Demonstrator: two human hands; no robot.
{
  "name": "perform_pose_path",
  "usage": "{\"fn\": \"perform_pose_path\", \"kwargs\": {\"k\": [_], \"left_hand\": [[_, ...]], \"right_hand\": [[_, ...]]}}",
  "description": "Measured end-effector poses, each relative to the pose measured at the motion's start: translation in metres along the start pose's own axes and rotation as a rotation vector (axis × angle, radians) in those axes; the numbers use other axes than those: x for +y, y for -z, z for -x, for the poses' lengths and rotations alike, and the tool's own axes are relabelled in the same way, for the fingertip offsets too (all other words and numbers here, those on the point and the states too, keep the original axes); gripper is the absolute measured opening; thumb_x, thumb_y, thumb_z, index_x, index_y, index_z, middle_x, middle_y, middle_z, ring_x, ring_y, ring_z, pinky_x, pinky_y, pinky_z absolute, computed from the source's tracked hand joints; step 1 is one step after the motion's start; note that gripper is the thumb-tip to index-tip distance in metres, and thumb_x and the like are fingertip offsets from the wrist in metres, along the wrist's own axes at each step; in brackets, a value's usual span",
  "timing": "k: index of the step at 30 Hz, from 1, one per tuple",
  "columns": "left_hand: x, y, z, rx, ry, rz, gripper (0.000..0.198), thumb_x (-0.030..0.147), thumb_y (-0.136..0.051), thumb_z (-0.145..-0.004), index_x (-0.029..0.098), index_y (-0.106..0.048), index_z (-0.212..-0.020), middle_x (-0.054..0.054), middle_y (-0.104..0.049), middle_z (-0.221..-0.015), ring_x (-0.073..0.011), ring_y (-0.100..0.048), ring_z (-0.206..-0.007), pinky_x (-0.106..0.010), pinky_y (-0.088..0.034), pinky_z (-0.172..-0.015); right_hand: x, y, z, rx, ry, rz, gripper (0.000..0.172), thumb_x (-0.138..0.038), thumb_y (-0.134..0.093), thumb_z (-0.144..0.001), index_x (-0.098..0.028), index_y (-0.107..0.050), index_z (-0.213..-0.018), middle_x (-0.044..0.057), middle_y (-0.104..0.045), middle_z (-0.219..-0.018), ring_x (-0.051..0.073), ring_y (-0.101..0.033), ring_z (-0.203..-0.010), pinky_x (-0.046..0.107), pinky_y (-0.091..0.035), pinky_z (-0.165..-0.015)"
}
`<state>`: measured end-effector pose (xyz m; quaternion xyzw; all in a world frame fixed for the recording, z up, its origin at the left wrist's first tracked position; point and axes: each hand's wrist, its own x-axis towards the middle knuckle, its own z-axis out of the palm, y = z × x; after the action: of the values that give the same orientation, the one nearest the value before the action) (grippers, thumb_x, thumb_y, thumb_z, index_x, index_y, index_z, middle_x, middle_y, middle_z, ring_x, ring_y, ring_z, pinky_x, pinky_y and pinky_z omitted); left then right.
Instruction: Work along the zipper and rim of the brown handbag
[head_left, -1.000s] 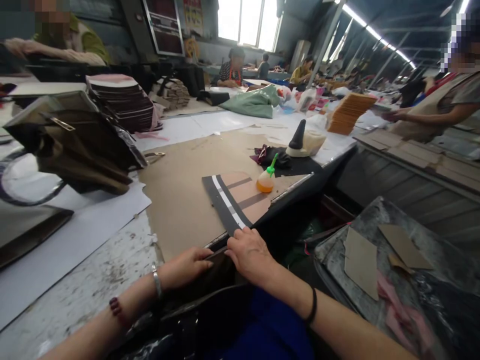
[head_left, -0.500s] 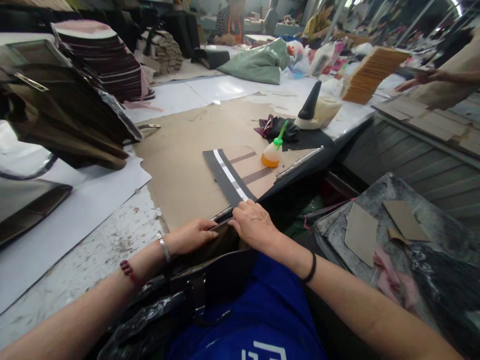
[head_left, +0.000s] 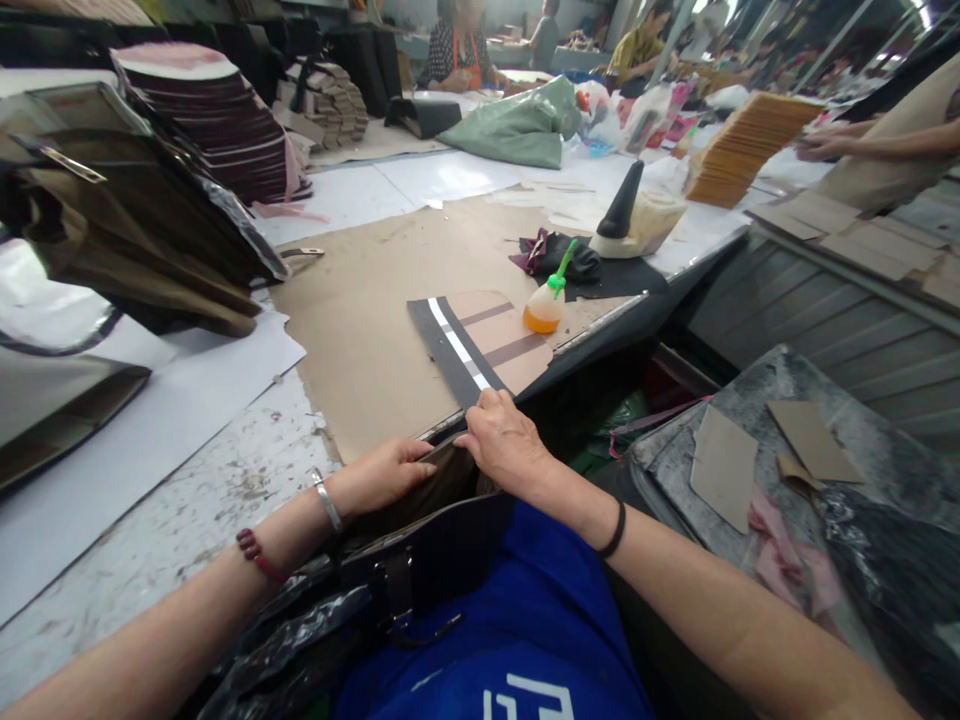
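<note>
Right hand (head_left: pixel 506 440) edged up curved flat strip (head_left: pixel 456 348); with left hand (head_left: pixel 386 475), pinches thin dark bag rim (head_left: pixel 445 450).

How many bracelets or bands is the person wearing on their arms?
3: a silver bangle just behind the left hand, a red beaded bracelet farther up that arm, and a black band behind the right hand. Any higher up would be out of view.
</note>
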<state>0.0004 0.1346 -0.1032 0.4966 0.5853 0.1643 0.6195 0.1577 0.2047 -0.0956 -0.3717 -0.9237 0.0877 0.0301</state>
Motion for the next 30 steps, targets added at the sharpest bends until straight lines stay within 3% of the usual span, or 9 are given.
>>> {"fn": "perform_pose_path", "kwargs": {"k": [8, 15, 19, 23, 30], "left_hand": [[0.003, -0.004, 0.004, -0.006, 0.002, 0.026, 0.035, 0.039, -0.048, -0.068, 0.011, -0.056, -0.088, -0.006, -0.064, -0.085, -0.0223, -0.057, -0.077, -0.028, -0.044, -0.067], [0.005, -0.005, 0.008, -0.060, -0.047, 0.019, 0.045, 0.028, -0.047, -0.071, 0.018, -0.047, -0.115, 0.000, -0.064, -0.085, -0.0180, -0.058, -0.074, -0.024, -0.044, -0.066], [0.005, -0.004, 0.000, -0.042, -0.125, -0.067, 0.038, 0.032, -0.047, -0.073, 0.015, -0.057, -0.105, 0.000, -0.065, -0.082, -0.0188, -0.057, -0.077, -0.024, -0.043, -0.071], [0.004, -0.008, -0.007, -0.051, -0.144, -0.001, 0.040, 0.039, -0.047, -0.073, 0.011, -0.060, -0.098, -0.002, -0.065, -0.084, -0.0201, -0.056, -0.079, -0.027, -0.044, -0.074], [0.001, -0.018, -0.010, 0.065, -0.127, 0.105, 0.035, 0.036, -0.048, -0.071, 0.011, -0.062, -0.093, -0.004, -0.066, -0.083, -0.0196, -0.057, -0.075, -0.028, -0.044, -0.072]], "right_hand": [[0.004, -0.006, 0.002, -0.075, 0.037, -0.087, 0.011, -0.026, -0.051, -0.081, -0.015, -0.052, -0.083, 0.004, -0.054, -0.082, 0.016, -0.051, -0.076, 0.024, -0.040, -0.064], [-0.002, -0.004, 0.004, -0.082, 0.100, -0.139, 0.009, -0.023, -0.051, -0.081, -0.014, -0.052, -0.078, 0.005, -0.056, -0.079, 0.016, -0.051, -0.075, 0.024, -0.038, -0.063], [-0.007, -0.001, 0.010, -0.071, 0.115, -0.139, 0.009, -0.022, -0.050, -0.081, -0.013, -0.051, -0.079, 0.007, -0.055, -0.080, 0.017, -0.051, -0.076, 0.025, -0.038, -0.063], [-0.005, -0.003, 0.013, -0.073, 0.107, -0.127, 0.010, -0.022, -0.050, -0.081, -0.013, -0.051, -0.079, 0.007, -0.055, -0.080, 0.017, -0.050, -0.077, 0.025, -0.038, -0.064], [0.005, -0.001, 0.026, -0.022, 0.098, -0.198, 0.017, -0.030, -0.058, -0.076, -0.016, -0.049, -0.075, 0.002, -0.052, -0.076, 0.014, -0.048, -0.075, 0.024, -0.036, -0.063]]}}
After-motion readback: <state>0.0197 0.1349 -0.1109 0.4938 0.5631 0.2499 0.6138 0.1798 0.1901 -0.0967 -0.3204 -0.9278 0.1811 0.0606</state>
